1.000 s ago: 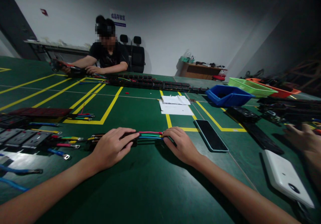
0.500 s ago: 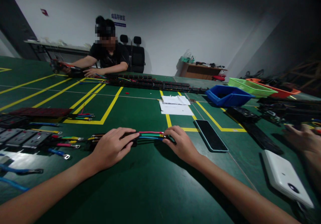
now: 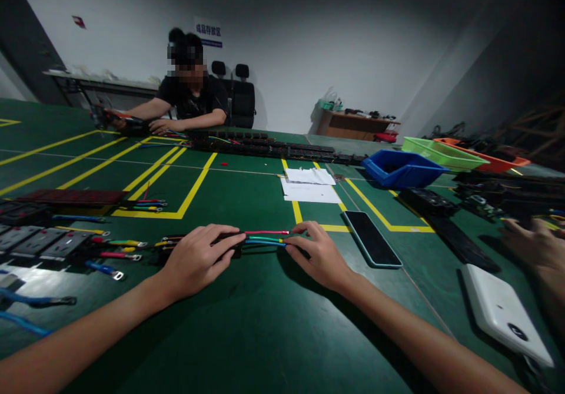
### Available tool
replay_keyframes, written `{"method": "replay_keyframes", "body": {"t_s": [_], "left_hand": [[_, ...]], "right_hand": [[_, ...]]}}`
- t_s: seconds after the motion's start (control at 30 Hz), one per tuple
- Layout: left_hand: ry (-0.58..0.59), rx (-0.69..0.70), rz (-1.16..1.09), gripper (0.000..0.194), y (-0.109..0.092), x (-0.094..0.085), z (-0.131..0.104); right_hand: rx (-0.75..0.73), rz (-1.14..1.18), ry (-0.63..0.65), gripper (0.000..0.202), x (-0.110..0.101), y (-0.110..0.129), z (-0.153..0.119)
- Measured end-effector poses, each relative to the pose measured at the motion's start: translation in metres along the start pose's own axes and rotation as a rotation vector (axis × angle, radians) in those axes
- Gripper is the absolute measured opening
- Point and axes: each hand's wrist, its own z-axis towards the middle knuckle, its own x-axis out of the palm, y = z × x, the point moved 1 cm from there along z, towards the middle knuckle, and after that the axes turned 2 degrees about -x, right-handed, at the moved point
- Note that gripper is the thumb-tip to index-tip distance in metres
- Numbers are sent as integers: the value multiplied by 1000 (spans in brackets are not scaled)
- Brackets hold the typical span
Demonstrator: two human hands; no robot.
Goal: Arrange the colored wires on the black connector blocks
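**Gripping left, touching right, at the near counter (image 3: pixel 247 329)**

Holding a black strip (image 3: pixel 165 254) in the left hand (image 3: pixel 198 257), at the near middle. Touching the blue wire (image 3: pixel 265 242) at its tip with the right hand (image 3: pixel 320 258); cannot tell whether pinched. With the red wire (image 3: pixel 265 232) just beyond and a phone (image 3: pixel 372 238) farther right.

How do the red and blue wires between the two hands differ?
Position: the red wire lies farther from the wearer, the blue wire nearer.
End: the red wire's tip shows, while the blue wire's end runs up to the right hand, where its tip cannot be made out.
Shared: both come out from the left hand and run roughly straight toward the right hand.
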Motion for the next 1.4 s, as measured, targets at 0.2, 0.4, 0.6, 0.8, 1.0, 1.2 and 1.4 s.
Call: {"method": "replay_keyframes", "body": {"t_s": [0.2,0.4,0.6,0.8,1.0,1.2,1.4], "left_hand": [[0,9,6,39,0,-1,0],[-12,11,12,40,0,-1,0],[-10,10,12,39,0,0,0],[1,7,1,40,1,0,-1],[4,6,6,40,1,0,-1],[-16,8,2,40,0,0,0],[-7,8,5,39,0,0,0]], "right_hand": [[23,19,-71,18,-2,2,1],[75,48,32,22,2,1,-1],[9,50,32,13,-1,2,1],[43,33,-25,19,0,-2,1],[99,47,9,8,5,-5,0],[18,-23,-19,12,4,-3,-3],[-16,-31,22,17,0,1,2]]}}
